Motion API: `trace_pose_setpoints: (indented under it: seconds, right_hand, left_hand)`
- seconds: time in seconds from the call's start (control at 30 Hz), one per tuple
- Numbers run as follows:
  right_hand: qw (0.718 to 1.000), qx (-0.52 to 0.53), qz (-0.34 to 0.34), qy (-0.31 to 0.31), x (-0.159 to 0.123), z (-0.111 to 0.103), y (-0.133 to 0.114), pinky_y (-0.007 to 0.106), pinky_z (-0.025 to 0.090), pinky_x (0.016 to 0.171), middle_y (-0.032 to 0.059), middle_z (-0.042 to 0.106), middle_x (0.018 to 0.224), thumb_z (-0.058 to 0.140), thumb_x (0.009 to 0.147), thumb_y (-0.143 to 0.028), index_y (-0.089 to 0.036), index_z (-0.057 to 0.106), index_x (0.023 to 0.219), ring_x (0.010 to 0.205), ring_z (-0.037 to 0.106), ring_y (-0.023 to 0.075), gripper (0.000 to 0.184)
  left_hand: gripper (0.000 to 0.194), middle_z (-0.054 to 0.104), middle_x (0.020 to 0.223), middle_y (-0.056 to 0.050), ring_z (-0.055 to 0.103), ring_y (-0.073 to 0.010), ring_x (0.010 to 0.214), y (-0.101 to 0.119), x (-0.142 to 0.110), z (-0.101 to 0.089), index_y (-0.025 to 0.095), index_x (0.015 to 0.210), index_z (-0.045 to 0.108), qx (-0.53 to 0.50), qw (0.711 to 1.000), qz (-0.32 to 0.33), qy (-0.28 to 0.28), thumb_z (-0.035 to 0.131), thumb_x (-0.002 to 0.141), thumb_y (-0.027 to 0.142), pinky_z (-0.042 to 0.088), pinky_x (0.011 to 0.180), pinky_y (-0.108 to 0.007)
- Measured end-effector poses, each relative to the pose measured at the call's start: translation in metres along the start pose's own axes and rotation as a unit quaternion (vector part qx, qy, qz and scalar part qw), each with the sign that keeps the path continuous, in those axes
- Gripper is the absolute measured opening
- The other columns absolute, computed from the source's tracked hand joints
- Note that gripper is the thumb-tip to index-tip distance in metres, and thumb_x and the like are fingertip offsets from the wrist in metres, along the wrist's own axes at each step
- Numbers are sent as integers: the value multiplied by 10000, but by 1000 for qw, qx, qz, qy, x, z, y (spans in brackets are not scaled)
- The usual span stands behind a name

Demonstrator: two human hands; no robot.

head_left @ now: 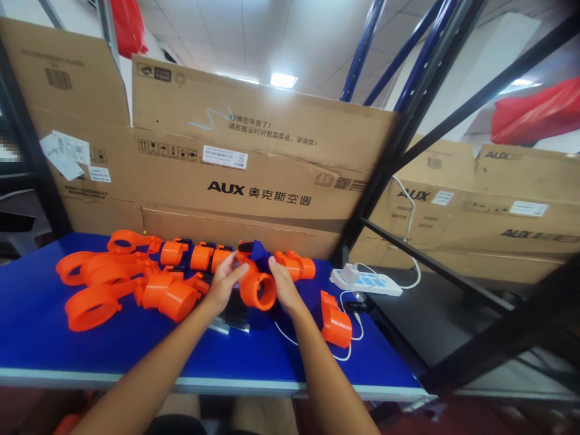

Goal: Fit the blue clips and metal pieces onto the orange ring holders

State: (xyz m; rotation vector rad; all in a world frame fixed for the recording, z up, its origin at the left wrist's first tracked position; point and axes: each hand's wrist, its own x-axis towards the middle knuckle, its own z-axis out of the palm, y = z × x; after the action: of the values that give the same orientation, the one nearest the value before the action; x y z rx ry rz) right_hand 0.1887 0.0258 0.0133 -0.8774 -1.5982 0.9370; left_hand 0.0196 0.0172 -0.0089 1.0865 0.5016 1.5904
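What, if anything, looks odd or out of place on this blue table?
Nothing looks spilled or clearly damaged. Slightly untidy: a loose white cable curls beside a lone orange part at the right, which sits apart from the other orange parts grouped further left.

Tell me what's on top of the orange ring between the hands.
Above the orange ring sits a blue piece, with a black part to its left. The right hand covers the blue piece's right edge, so what lies there is hidden.
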Motion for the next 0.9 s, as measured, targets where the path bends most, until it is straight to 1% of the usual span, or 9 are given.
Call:
trace_pose_setpoints:
  seconds: [0.13, 0.3, 0.4, 0.5, 0.6, 0.7, 0.77, 0.83, 0.9]
  right_hand:
    - [995, 9, 73, -63, -3, 5, 0, 300, 405, 555, -19, 513, 568, 512, 891, -755, -222, 475, 603, 547, 454, 152, 607]
    - [991, -14, 77, -104, -5, 13, 2, 299, 424, 576, 0, 587, 627, 441, 924, -755, -189, 579, 667, 584, 498, 160, 637]
    - [995, -16, 9, -95, -7, 14, -4, 354, 529, 790, 51, 721, 920, 487, 938, -706, -202, 704, 941, 887, 656, 236, 549]
    - [989, 2, -69, -130, -11, 12, -13, 415, 479, 1047, 71, 648, 1339, 596, 920, -633, -270, 601, 1339, 1273, 579, 275, 554]
    - [982, -14, -102, -157, -12, 11, -17, 453, 409, 1146, 86, 548, 1480, 716, 869, -545, -273, 523, 1433, 1374, 506, 292, 655]
    - [991, -4, -83, -107, -9, 12, -13, 442, 484, 1075, 92, 591, 1415, 734, 858, -490, -269, 538, 1409, 1276, 579, 293, 625]
    - [997, 42, -39, -49, -5, 13, -8, 388, 591, 851, 94, 649, 1290, 689, 879, -500, -270, 524, 1410, 1046, 672, 264, 602]
    - [995, 103, 15, 8, -1, 12, -4, 315, 573, 601, 76, 682, 1125, 659, 886, -517, -272, 494, 1418, 794, 664, 211, 608]
    - [985, 161, 55, 43, 1, 10, -4, 273, 517, 496, 40, 674, 983, 670, 873, -522, -273, 490, 1398, 674, 609, 176, 609]
  left_hand:
    - [397, 760, 969, -77, 713, -248, 893, -6, 0, -2, 176, 1036, 731, 26, 999, 0, 41, 853, 708, 365, 552, 855, -375]
    - [396, 759, 934, -66, 711, -246, 880, -8, 2, -6, 171, 986, 736, 54, 992, 34, 109, 876, 657, 341, 532, 874, -376]
    - [400, 744, 924, -46, 700, -228, 880, -7, 5, -9, 185, 995, 717, 67, 983, 58, 164, 870, 665, 352, 529, 870, -358]
    - [426, 725, 972, -27, 692, -217, 924, -5, 9, -13, 221, 1039, 674, 69, 967, 89, 228, 861, 693, 384, 526, 898, -351]
    - [472, 703, 1039, -21, 681, -209, 987, -2, 12, -13, 254, 1099, 630, 75, 959, 105, 252, 860, 715, 405, 519, 939, -336]
    - [599, 678, 1157, -57, 683, -216, 1006, -3, 7, -5, 279, 1298, 556, 63, 974, 78, 203, 796, 788, 481, 541, 923, -346]
    - [724, 616, 1324, -112, 689, -242, 1020, -1, -4, 3, 312, 1481, 404, 55, 988, 41, 136, 696, 862, 546, 574, 872, -383]
    - [784, 449, 1529, -145, 665, -270, 1112, 8, -21, 9, 350, 1561, 276, 100, 991, 39, 77, 656, 898, 528, 586, 869, -410]
    - [773, 381, 1579, -137, 596, -290, 1238, 33, -37, 8, 358, 1573, 256, 225, 971, 81, 12, 649, 917, 469, 569, 931, -445]
